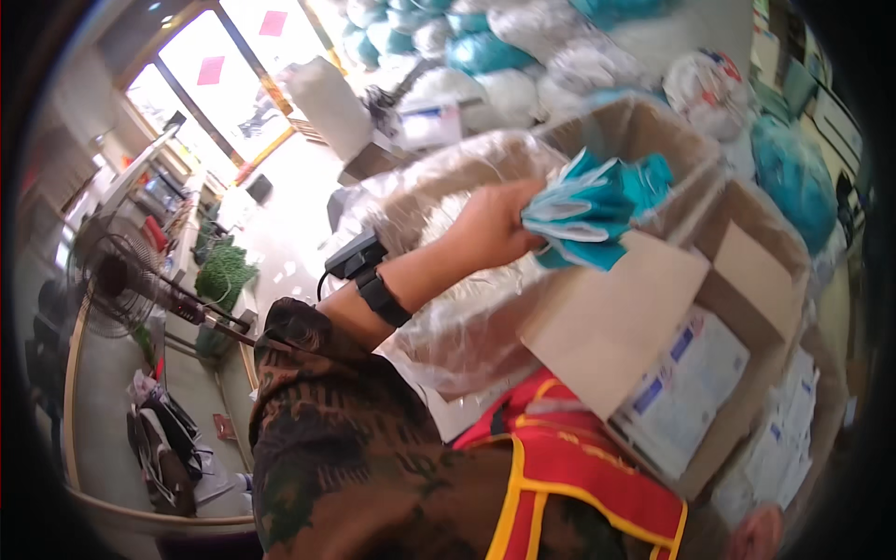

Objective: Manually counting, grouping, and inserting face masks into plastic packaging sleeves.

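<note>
My left hand (499, 224), at the end of a camouflage sleeve, is closed around a bunch of teal folded pieces with white edges (597, 210). Their exact kind cannot be made out. It holds them above the cardboard boxes, beside a large carton lined with clear plastic (457, 341) that has pale, stringy material inside. Below and to the right of the bunch is an open cardboard box (621, 313) holding white packets with blue-purple print (686, 378). My right hand (758, 534) shows only as a blurred bit at the lower rim; its fingers are hidden.
Behind the lined carton stands another lined carton (644, 117). White and teal filled bags (490, 51) are piled at the back. More white packets (789, 420) lie at the far right. A fan (112, 271) and a low partition (159, 509) stand on the left.
</note>
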{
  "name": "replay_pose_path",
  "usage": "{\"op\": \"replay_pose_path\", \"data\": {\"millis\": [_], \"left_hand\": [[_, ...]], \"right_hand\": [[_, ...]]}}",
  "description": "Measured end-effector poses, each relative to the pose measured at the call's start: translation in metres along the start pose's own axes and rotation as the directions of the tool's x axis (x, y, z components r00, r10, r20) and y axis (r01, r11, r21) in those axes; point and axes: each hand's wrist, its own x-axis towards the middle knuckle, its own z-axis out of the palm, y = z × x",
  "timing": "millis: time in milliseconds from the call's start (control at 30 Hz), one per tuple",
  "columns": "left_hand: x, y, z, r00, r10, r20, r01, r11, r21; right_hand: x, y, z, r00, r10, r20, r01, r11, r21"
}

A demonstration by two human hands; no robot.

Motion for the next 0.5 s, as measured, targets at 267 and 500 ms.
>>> {"op": "replay_pose_path", "data": {"millis": [267, 500], "left_hand": [[0.028, 0.063, 0.060, 0.943, -0.265, 0.201, 0.203, -0.018, -0.979], [0.039, 0.133, 0.100, 0.978, -0.030, 0.208, 0.182, -0.368, -0.912]], "right_hand": [[0.092, 0.026, 0.041, 0.898, -0.306, 0.315, 0.151, 0.888, 0.433], [0.126, -0.003, 0.064, 0.915, -0.329, 0.233, 0.223, 0.895, 0.386]]}}
